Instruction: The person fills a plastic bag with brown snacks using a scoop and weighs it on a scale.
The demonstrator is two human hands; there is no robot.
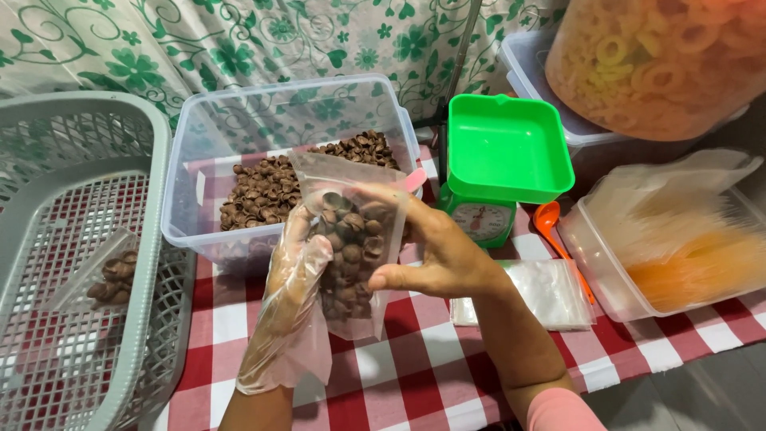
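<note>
Held item: one clear bag [351, 255], part-filled with brown shell-shaped snacks, mouth open at the top, held upright above the table [415, 375] just in front of the tub [239, 120].

Left hand [299, 271]: in a loose clear glove, fingers wrapped round the bag's left side, holding it.
Right hand [435, 255]: bare, fingers spread across the bag's right face and thumb out, gripping it too.

Risks, as judged:
- Mouth unsealed; a tilt would likely spill snacks onto the checked cloth.
- The glove is slack and the film slick, so the bag may slip through the grasp.
- A hard squeeze could crush the brittle pieces.
- The scale [499, 172] stands just right of the bag; an elbow swing could knock it.

Count:
- Bags in hand: 1.
- Filled bags in the grey basket [152, 263], near left: 1 visible.
- Tubs of loose brown snacks, far centre: 1.
- Green scales with square pan: 1.
- Orange scoops [550, 223], right of the scale: 1.
- Stacks of empty flat bags [542, 291], right of the right hand: 1; the bags in it cannot be counted.
- Clear boxes of pale sticks [678, 247], right: 1.
- Big sacks of ring snacks [662, 56], far right: 1, resting on another lidded box.
</note>
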